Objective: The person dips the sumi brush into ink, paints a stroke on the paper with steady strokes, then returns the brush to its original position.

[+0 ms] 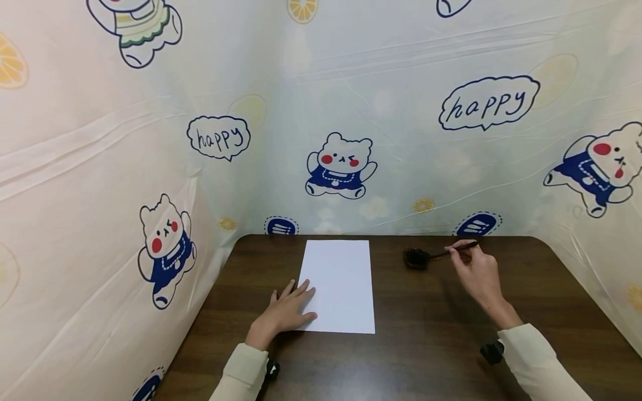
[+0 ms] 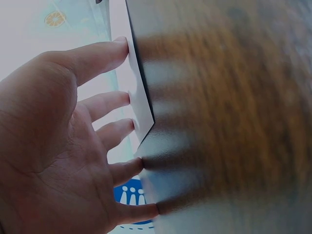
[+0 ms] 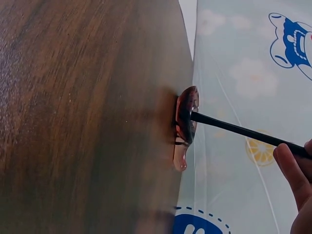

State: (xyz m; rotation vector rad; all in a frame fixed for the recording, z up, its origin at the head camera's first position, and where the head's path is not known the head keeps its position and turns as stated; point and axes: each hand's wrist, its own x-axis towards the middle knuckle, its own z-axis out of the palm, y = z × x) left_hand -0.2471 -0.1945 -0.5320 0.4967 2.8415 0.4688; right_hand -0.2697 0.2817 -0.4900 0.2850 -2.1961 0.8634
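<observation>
A white sheet of paper lies upright on the table, left of centre. My left hand rests spread on its lower left edge. In the left wrist view the thumb and two fingers press the paper, while the other two fingertips touch the wood beside it. To the right, my right hand pinches a thin black brush near its far end. The brush slants down into a small dark translucent dish, which hides its tip. The dish has a short rounded tab.
The dark brown wooden table has rounded far corners. Behind it and along both sides hangs a pale cloth printed with bears, orange slices and "happy" bubbles. A black wrist camera sits at the right cuff.
</observation>
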